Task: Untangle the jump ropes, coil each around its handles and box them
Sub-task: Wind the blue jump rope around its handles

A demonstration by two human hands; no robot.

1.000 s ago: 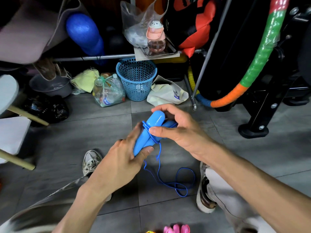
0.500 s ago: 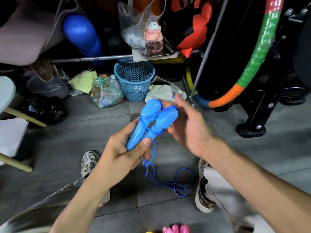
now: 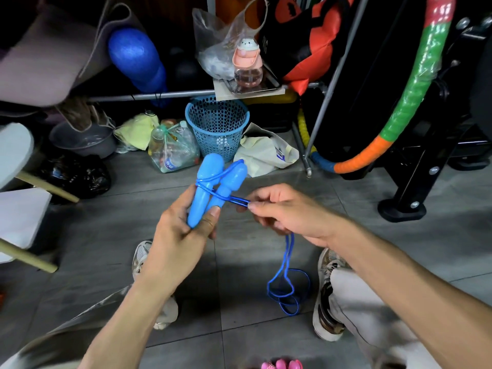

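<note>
Right now my left hand (image 3: 183, 233) grips the lower ends of the two blue handles (image 3: 215, 187), thumb pressed across the front, so they stand side by side with their fat ends pointing up and away from me. A few turns of blue rope (image 3: 288, 286) circle their necks. My right hand (image 3: 287, 211), just beside them, pinches the rope between thumb and forefinger and holds it taut sideways; the slack hangs below that hand and loops on the grey floor (image 3: 266, 339) between my shoes (image 3: 326, 296).
</note>
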